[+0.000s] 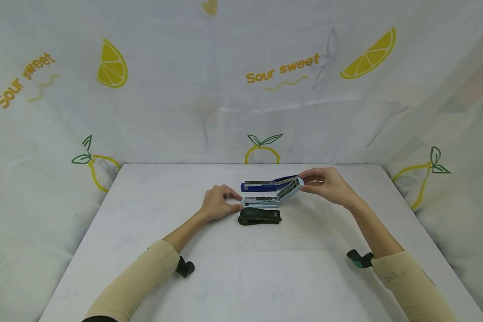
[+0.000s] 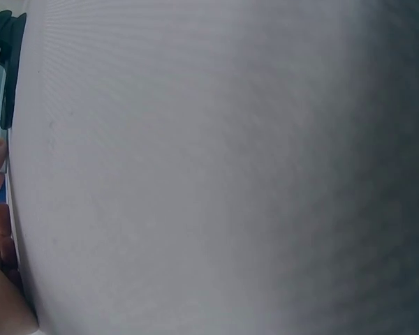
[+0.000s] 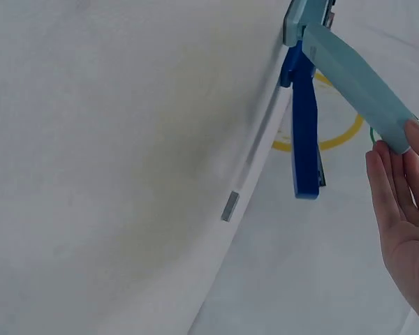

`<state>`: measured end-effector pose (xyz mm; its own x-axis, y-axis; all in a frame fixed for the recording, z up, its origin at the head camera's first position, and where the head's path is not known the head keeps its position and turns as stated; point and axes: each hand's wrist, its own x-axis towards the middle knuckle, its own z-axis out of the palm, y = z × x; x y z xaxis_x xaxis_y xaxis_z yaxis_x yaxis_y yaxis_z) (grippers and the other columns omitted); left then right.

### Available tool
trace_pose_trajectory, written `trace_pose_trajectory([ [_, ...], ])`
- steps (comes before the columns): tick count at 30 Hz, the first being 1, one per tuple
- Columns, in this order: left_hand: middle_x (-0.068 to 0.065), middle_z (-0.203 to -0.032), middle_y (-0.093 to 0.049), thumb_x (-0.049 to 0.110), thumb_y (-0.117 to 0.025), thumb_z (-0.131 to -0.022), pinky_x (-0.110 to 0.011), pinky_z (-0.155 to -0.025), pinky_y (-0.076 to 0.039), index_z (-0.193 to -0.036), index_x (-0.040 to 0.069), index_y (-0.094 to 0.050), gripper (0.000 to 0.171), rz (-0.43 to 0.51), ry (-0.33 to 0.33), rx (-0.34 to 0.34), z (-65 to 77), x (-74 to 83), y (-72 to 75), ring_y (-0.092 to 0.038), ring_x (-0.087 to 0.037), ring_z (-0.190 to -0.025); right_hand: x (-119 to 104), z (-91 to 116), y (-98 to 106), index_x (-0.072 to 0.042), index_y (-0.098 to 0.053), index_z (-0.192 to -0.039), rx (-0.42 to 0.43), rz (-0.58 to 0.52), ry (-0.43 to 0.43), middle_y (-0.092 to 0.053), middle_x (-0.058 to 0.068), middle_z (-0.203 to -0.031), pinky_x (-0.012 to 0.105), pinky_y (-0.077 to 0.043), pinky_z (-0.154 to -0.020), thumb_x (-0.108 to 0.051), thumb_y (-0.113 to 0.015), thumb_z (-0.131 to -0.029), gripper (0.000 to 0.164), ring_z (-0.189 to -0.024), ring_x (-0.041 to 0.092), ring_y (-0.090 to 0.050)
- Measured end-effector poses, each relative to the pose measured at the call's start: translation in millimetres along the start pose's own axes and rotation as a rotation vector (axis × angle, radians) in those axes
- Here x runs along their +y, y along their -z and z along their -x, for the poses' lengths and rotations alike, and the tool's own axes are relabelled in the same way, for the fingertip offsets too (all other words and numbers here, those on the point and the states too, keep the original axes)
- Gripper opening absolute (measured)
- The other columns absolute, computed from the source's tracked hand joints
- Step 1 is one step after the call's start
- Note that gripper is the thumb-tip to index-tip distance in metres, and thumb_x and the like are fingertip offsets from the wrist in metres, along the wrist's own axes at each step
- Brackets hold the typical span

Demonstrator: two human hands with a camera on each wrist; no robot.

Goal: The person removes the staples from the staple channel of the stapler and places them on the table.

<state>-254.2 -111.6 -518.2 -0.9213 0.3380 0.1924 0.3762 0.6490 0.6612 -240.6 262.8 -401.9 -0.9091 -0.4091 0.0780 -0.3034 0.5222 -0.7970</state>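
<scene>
A light-blue stapler (image 1: 261,202) lies folded open on the table, its upper arm tilted up to the right. My left hand (image 1: 219,202) pinches its left end between thumb and fingers. With thumb and fingertips, my right hand (image 3: 405,202) holds the free end of the raised arm (image 3: 359,80). Just behind is a dark blue stapler (image 1: 259,188), also folded open, its arm (image 3: 306,139) slanting up beside the light-blue one. In front lies a black-green stapler (image 1: 260,216), folded closed. The left wrist view catches only my fingers and part of the staplers at its left edge.
A small grey strip, like a piece of staples (image 3: 230,206), is on the white tabletop (image 1: 241,273) near its edge in the right wrist view. A white curtain (image 1: 165,125) printed with lemons hangs behind and beside the table.
</scene>
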Motion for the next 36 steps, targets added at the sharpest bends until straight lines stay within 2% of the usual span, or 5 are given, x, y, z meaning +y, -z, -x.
trace_pose_trajectory([
  [8,0.001,-0.114,-0.083,0.036,-0.094,-0.082,-0.041,-0.096,-0.041,-0.103,0.025,-0.087,0.025,-0.003,0.001,-0.003,-0.1,1.2,0.4,-0.067,-0.019,-0.102,17.4,11.1,9.1,0.006,-0.070,-0.131,-0.002,0.028,-0.071,-0.073,0.027,-0.133,0.015,-0.059,-0.089,-0.006,-0.079,-0.098,0.037,-0.123,0.044,-0.073],
  [20,0.001,-0.114,-0.083,0.037,-0.094,-0.082,-0.041,-0.094,-0.042,-0.101,0.025,-0.086,0.023,-0.013,0.011,-0.001,-0.4,2.3,0.6,-0.066,-0.018,-0.102,43.2,16.8,11.4,0.011,-0.069,-0.130,-0.050,0.048,-0.133,-0.076,0.030,-0.125,0.015,-0.058,-0.084,-0.005,-0.078,-0.098,0.037,-0.112,0.030,-0.077],
  [27,0.002,-0.113,-0.083,0.037,-0.095,-0.082,-0.041,-0.095,-0.043,-0.102,0.026,-0.087,0.024,-0.011,0.005,-0.005,-0.8,0.4,-0.2,-0.067,-0.018,-0.102,38.8,17.6,12.0,0.011,-0.068,-0.132,-0.060,0.080,-0.130,-0.075,0.030,-0.128,0.016,-0.058,-0.085,-0.007,-0.077,-0.099,0.038,-0.117,0.040,-0.076],
  [33,0.002,-0.112,-0.082,0.038,-0.095,-0.082,-0.040,-0.094,-0.043,-0.101,0.026,-0.087,0.024,-0.014,0.011,-0.004,-1.5,0.2,-0.5,-0.066,-0.017,-0.101,23.1,17.8,9.0,0.007,-0.069,-0.135,-0.004,0.145,-0.091,-0.072,0.029,-0.136,0.037,-0.063,-0.100,-0.015,-0.078,-0.101,0.042,-0.128,0.047,-0.071],
  [36,0.002,-0.112,-0.083,0.038,-0.095,-0.082,-0.039,-0.094,-0.043,-0.102,0.026,-0.087,0.025,-0.016,0.010,-0.005,-1.3,1.1,0.0,-0.066,-0.017,-0.101,13.7,16.5,4.1,0.007,-0.069,-0.134,0.010,0.145,-0.064,-0.072,0.031,-0.135,0.040,-0.063,-0.099,-0.014,-0.078,-0.101,0.041,-0.125,0.046,-0.073],
])
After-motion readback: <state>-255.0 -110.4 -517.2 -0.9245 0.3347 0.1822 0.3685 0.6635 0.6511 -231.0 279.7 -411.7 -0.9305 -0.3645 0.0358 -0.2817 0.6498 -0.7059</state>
